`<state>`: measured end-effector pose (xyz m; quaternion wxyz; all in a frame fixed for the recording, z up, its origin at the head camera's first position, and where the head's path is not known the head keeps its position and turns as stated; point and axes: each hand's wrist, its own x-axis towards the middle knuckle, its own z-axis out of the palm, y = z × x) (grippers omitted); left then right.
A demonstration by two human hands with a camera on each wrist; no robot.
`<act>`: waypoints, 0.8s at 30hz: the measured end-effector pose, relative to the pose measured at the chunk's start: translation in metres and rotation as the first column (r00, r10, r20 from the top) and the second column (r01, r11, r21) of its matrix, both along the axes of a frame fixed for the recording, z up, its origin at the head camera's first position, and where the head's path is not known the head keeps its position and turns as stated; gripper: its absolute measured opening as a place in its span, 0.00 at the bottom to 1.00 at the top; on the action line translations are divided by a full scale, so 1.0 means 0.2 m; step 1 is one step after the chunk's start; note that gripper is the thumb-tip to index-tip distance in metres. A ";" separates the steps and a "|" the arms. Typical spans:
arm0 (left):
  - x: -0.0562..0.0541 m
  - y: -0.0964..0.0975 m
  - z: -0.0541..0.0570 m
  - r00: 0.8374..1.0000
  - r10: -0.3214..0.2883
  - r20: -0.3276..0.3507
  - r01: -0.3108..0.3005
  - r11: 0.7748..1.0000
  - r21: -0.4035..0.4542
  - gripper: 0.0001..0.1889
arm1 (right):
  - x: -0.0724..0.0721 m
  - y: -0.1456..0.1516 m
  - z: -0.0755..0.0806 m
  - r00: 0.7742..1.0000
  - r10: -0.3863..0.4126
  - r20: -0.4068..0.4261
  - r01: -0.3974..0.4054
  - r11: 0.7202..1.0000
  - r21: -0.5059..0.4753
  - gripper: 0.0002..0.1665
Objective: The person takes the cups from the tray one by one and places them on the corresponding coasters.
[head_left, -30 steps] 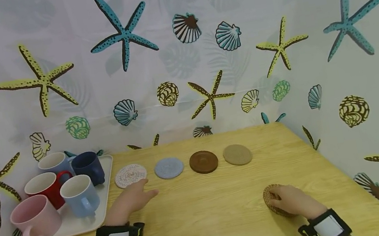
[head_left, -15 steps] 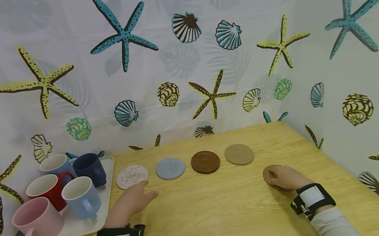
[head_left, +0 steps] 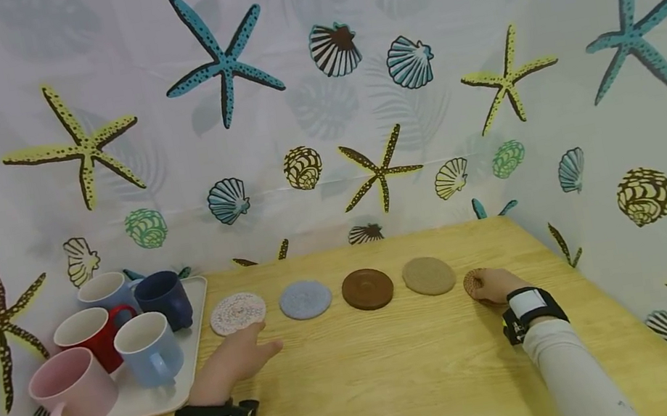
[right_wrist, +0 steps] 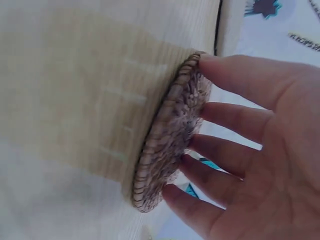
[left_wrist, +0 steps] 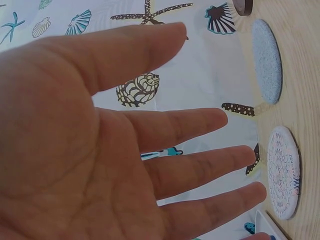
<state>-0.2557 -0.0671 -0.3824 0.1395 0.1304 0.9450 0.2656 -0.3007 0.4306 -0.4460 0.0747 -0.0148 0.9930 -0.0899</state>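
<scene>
My right hand [head_left: 497,285] holds a round woven wicker coaster [head_left: 471,283] at the right end of a row of coasters. In the right wrist view the wicker coaster [right_wrist: 167,137] is seen nearly edge-on, close over the wood, with the thumb at its rim and the fingertips on its upper face. My left hand [head_left: 235,361] has its fingers spread and holds nothing, just in front of a white speckled coaster [head_left: 238,313]. That speckled coaster [left_wrist: 284,172] also shows beyond the left fingers.
A blue coaster [head_left: 305,299], a brown coaster [head_left: 368,289] and a tan coaster [head_left: 428,275] line the table [head_left: 362,380]. At left, a white tray [head_left: 196,306] carries several mugs, including a pink mug [head_left: 88,389]. A seashell-patterned cloth [head_left: 318,115] stands behind.
My right hand has moved away from me across the table with the wicker coaster, bringing it near the tan coaster. The left hand stays in place.
</scene>
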 end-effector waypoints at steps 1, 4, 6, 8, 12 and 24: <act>0.00 0.00 0.00 1.000 0.002 0.000 -0.002 1.000 -0.003 0.34 | -0.03 0.00 0.00 1.000 -0.005 0.002 0.005 1.000 -0.001 0.31; 0.00 -0.01 0.00 1.000 0.018 0.003 -0.018 1.000 -0.012 0.34 | -0.09 0.00 0.00 0.999 -0.031 0.013 0.031 0.999 -0.014 0.31; -0.01 -0.01 0.00 1.000 0.028 0.000 -0.028 0.999 -0.018 0.33 | -0.13 0.01 0.00 0.999 -0.041 0.019 0.042 0.999 -0.020 0.31; -0.01 -0.01 -0.01 0.999 0.040 0.003 -0.040 0.999 -0.021 0.32 | -0.16 0.01 0.00 0.999 -0.044 0.021 0.044 0.999 -0.022 0.31; -0.03 -0.01 -0.04 0.999 0.048 -0.005 -0.048 0.999 -0.015 0.32 | -0.20 0.04 -0.01 0.999 -0.042 0.030 0.042 0.999 -0.009 0.32; -0.06 -0.06 -0.08 0.997 0.060 -0.047 -0.061 0.998 -0.029 0.33 | -0.33 0.07 -0.02 0.998 0.013 0.065 -0.014 1.000 0.018 0.34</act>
